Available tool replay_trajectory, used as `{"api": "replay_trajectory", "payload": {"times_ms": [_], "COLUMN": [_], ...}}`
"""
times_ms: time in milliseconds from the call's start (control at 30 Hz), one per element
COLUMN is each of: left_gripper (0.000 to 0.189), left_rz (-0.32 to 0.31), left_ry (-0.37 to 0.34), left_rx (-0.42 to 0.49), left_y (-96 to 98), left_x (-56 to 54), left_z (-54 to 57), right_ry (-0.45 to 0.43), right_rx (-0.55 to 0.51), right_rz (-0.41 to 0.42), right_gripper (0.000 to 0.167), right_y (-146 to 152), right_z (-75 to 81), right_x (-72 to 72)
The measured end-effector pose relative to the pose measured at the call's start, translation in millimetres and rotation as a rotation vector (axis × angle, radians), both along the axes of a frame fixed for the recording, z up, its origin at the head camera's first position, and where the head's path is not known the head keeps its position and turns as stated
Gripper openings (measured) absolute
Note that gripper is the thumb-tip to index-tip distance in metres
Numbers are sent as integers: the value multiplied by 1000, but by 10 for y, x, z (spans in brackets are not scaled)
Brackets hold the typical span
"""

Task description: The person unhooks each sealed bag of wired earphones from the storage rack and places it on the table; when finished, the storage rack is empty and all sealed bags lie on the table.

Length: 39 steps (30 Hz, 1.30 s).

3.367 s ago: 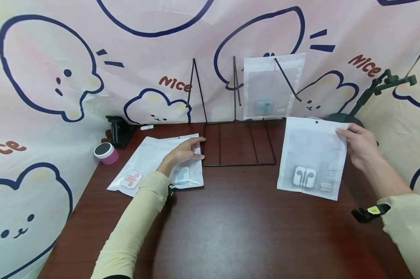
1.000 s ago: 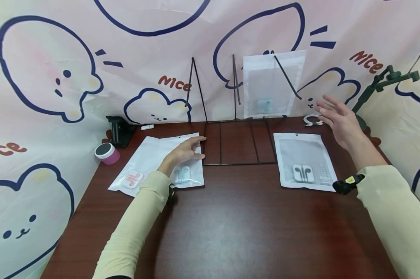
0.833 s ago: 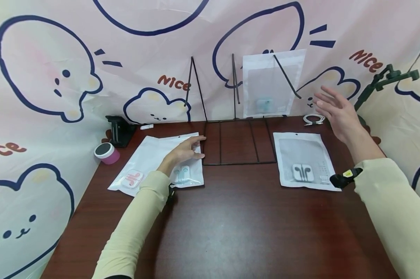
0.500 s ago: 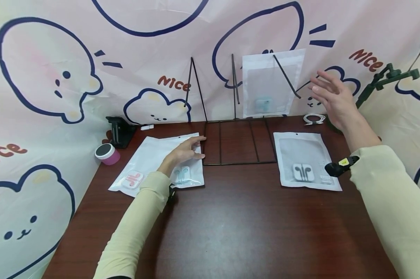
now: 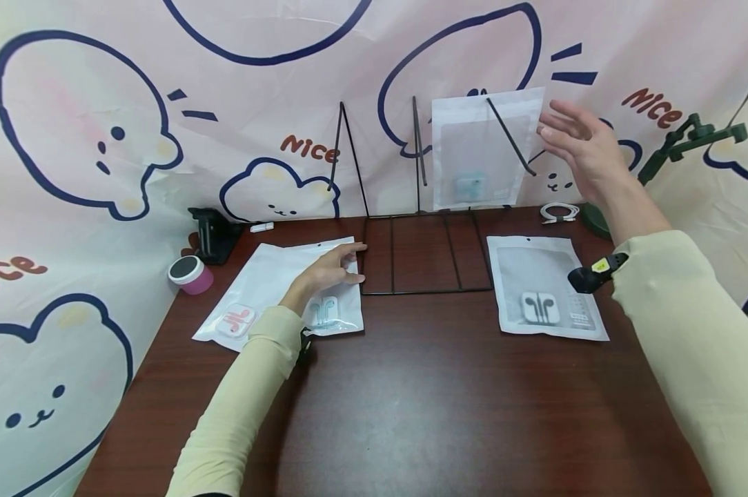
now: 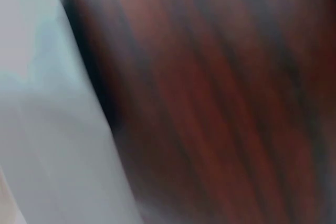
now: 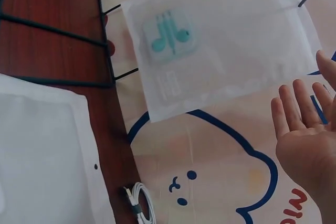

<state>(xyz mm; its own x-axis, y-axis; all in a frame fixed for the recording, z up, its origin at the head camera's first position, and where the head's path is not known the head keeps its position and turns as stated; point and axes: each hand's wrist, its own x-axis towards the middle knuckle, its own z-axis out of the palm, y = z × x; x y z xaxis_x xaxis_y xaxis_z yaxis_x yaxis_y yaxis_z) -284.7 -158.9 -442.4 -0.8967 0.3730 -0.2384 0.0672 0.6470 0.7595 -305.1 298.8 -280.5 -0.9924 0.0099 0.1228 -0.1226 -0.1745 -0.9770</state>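
My left hand (image 5: pixel 327 269) rests on white zip bags (image 5: pixel 265 273) at the left, its index finger and thumb stretched toward the black wire rack (image 5: pixel 426 293). Pink and pale-blue earphones show through those bags. Raised at the right, my right hand (image 5: pixel 588 152) holds nothing, fingers extended, beside a translucent bag (image 5: pixel 457 148) hanging on the rack's right hook (image 5: pixel 510 134). Teal earphones (image 7: pixel 170 35) show inside this bag in the right wrist view. Another white bag (image 5: pixel 526 269), with grey-and-white earphones (image 5: pixel 540 308), lies flat to the right of the rack.
Two more rack hooks, the left (image 5: pixel 349 138) and the middle (image 5: pixel 419 138), carry nothing. A coiled white cable (image 5: pixel 559 212) lies behind the right bag. A green stand (image 5: pixel 678 148) rises at the back right. A pink jar (image 5: pixel 190 274) and black holder (image 5: pixel 212 235) stand at the left.
Earlier my right hand held the grey-earphone bag upright; that bag now lies on the table. The right hand has since risen and moved left toward the hanging bag. My left hand stays put.
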Motion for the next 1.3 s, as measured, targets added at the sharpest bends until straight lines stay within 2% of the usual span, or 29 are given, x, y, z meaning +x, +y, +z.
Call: {"api": "replay_trajectory", "payload": {"times_ms": [200,433,633,900,1133,1300], "left_gripper": [76,76,76,76,76,77], "left_rz": [2,-2,-6,-6,-18,-14], "left_ry": [-14,-11,-12,-14,-5,-11], "left_rx": [10,14,28,36,34,38], "left_y": [0,-10,-13,-10,-9,-15], "left_x": [10,-7,-11,-28,-35,-22], "left_z": [23,-1,0,-14,-20,-20], "right_ry": [-29,-68,-76,-112,-126,-107], "right_rx": [-5,14,-15,-44,-26,-26], "right_rz": [-21,-95,-99,-131,-182,-170], "right_gripper": [68,60,47,44,36,39], "right_y": [-79,-204,-302,-327,-302,-256], "right_z": [32,55,111,182,175,157], "right_x": [-30,-47,-44,-25,68,195]}}
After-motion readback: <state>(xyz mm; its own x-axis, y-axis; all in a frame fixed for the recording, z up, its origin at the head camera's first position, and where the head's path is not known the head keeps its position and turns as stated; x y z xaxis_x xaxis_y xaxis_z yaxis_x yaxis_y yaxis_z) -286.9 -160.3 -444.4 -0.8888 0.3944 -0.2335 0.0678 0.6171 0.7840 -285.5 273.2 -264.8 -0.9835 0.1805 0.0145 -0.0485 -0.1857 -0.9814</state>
